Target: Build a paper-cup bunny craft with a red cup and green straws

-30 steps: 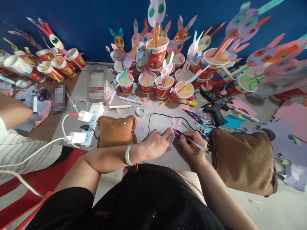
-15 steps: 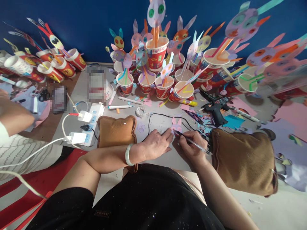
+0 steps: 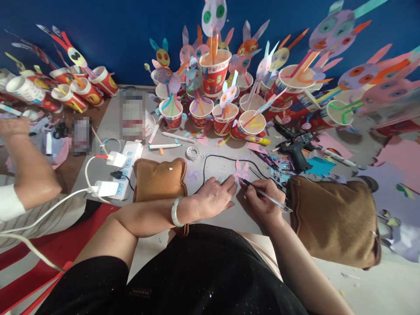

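Note:
My right hand [image 3: 264, 201] is closed around a clear-barrelled pen [image 3: 271, 199], whose dark tip rests at a small paper rabbit head [image 3: 242, 169]. The rabbit is pinkish-purple with two upright ears, and its lower part is partly covered by the pen and my fingers. My left hand [image 3: 215, 197] lies flat on the table with its fingers stretched out, the fingertips at the rabbit's left edge. A pale bangle [image 3: 176, 211] circles my left wrist.
Brown cushions [image 3: 160, 177] flank my arms. Behind stand several paper cups [image 3: 225, 119] with paper animal heads. A black glue gun [image 3: 297, 151] lies right, beside paper scraps. On the left are a power strip [image 3: 129, 164], trailing cables and another person's arm [image 3: 31, 162].
The pen and my right hand have shifted very slightly right; my left hand stays put. At the left, the other person's forearm has moved, and their hand now shows.

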Tool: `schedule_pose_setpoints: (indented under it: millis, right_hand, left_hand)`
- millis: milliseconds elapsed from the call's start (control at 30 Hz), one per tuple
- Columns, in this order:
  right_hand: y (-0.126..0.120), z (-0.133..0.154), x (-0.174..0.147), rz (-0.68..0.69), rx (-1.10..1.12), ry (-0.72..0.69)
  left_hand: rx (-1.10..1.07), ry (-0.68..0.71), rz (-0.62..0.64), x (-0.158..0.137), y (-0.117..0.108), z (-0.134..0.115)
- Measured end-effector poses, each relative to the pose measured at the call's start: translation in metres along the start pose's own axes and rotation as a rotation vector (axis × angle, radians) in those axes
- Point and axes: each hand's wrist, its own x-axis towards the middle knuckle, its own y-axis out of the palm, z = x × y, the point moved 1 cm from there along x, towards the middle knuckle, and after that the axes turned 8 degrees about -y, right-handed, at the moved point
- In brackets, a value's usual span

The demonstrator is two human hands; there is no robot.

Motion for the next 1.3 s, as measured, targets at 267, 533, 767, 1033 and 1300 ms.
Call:
schedule_pose_setpoints:
  millis: [267,533,767,1033,1300]
  right_hand:
    - [-0.0003,-0.0004,-0.0008,-0.004,-0.005,-0.017]
    - [0.0001,0.0002,0.0000,-0.026,0.014,-0.082]
    - [-0.0020,0.0021,0.0025,0.004,0.033,-0.075]
    - [-0.0015,0.0023,0.0015,-0.007,0.020,-0.048]
    - [-0.0012,0.0025,0.0022,-0.002,-0.004,-0.010]
  left_hand:
    - [-0.006,0.004,-0.018,-0.0002,0.0003,0.0002]
    - [-0.013,-0.001,-0.027,0.0002,-0.0012,0.0000]
    - [-0.020,0.007,-0.017,-0.0002,-0.0012,0.0002]
    - [-0.010,0.000,-0.027,0.0000,0.0002,0.0001]
    - [-0.013,0.004,-0.001,0.0000,-0.0021,-0.0001]
